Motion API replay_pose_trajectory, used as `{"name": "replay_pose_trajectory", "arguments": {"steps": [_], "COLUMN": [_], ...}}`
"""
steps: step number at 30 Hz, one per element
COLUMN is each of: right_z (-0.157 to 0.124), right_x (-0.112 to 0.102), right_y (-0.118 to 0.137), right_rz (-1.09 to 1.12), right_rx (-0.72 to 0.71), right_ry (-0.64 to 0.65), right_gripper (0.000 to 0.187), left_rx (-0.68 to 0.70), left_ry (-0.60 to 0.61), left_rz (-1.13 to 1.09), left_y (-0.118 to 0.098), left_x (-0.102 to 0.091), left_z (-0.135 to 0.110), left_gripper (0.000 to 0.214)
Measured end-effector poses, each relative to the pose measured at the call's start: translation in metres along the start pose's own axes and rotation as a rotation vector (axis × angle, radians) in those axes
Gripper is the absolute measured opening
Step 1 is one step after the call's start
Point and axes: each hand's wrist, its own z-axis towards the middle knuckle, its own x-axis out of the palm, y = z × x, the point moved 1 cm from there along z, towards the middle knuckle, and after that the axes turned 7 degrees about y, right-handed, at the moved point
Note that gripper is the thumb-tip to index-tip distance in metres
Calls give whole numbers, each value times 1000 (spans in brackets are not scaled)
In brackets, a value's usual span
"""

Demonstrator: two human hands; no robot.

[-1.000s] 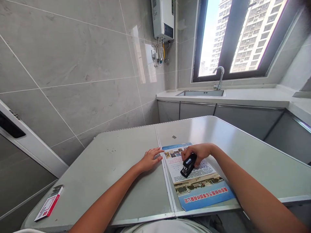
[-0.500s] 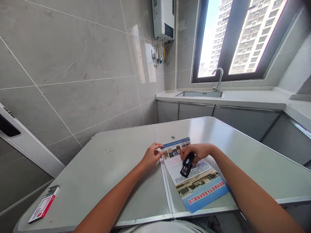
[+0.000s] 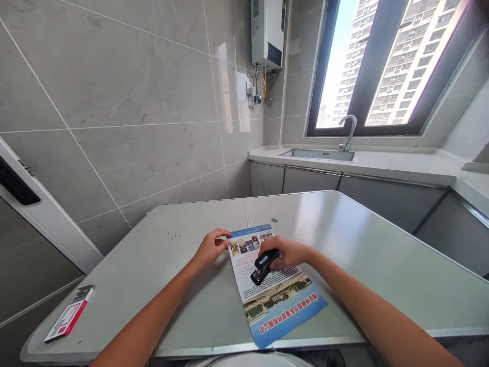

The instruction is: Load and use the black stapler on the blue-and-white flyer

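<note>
A printed leaflet (image 3: 277,303) with a blue lower band and small photos lies on the grey table (image 3: 171,285), across the seam between its two halves. My left hand (image 3: 209,248) pinches the leaflet's far left corner with curled fingers. My right hand (image 3: 287,252) grips a black stapler (image 3: 263,266) that rests on the sheet's upper middle, pointing toward me.
A red and white small box (image 3: 68,319) lies at the table's near left corner. Loose staples (image 3: 274,220) sit beyond the leaflet. A counter with a sink (image 3: 319,154) and tap runs under the window behind. A tiled wall stands to the left.
The leaflet has slid left across the table seam with both hands. My left hand went from lying flat beside the sheet to pinching its corner. The stapler stayed in my right hand.
</note>
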Motion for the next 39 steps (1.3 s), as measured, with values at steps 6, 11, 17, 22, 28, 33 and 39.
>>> {"name": "replay_pose_trajectory", "arguments": {"steps": [6,11,17,22,28,33,39], "right_z": [45,86,106,94,84,85,101], "right_x": [43,69,72,69,61,66,82], "right_y": [26,47,50,51,55,52,49], "right_rz": [-21,-10,-46,-71,-90,-36,-16], "right_rx": [41,81,100,92,83,88,97], "right_ry": [-141,-167,-174,-138,-65,-129,-215], "right_gripper": [46,45,46,46,48,49,55], "left_rx": [-69,-115,-152,-153,-161,-142,-144], "left_ry": [-101,-146,-226,-175,-28,-40,-138], "left_rz": [56,96,106,-38,-10,210,422], "left_y": [16,34,47,53,56,59,63], "left_x": [-42,-69,-77,-68,-56,-59,-73], "left_z": [1,-1,-5,-8,-8,-6,-5], "left_gripper": [40,46,41,56,37,25,16]}}
